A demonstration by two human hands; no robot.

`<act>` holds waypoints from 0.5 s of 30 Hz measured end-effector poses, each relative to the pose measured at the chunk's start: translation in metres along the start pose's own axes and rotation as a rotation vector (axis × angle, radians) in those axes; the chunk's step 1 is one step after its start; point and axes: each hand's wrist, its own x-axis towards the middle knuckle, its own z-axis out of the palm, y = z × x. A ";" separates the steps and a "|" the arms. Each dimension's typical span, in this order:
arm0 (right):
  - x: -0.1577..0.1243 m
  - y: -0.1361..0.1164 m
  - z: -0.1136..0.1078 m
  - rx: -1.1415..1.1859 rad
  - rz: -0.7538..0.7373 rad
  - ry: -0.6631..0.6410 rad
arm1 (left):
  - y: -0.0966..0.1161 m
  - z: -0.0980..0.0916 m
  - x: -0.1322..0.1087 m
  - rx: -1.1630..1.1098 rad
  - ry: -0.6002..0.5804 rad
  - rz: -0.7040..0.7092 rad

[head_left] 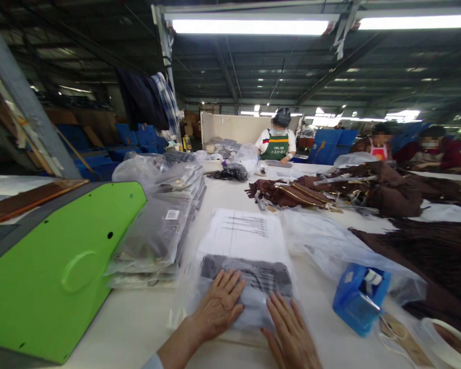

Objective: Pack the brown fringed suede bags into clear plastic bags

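A clear plastic bag (190, 292) lies flat on the white table before me, with a folded dark grey fabric piece (211, 264) inside. White paper with dark printed lines (246, 225) shows at its far end. My left hand (221, 302) rests open on the bag, fingers stretched over the grey fabric. Near the bag's right side my right hand (290, 333) lies palm down, its fingers extended and its fingertips on the plastic. Neither hand grips anything.
At left stand a green machine (72, 266) and a stack of bagged grey garments (153, 230). A blue tape dispenser (357, 302) and a tape roll (445, 343) sit at right. Brown fringed fabric (399, 189) is heaped beyond. A person in a green apron (278, 146) stands across the table.
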 end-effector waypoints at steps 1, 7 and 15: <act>-0.005 0.004 -0.008 0.015 0.057 0.007 | 0.001 0.000 0.000 0.017 0.002 0.003; -0.048 0.046 -0.056 0.164 0.886 0.181 | -0.002 0.011 -0.002 0.132 0.126 0.061; -0.036 0.132 -0.085 0.286 1.367 0.365 | -0.017 0.033 0.000 0.247 0.411 0.153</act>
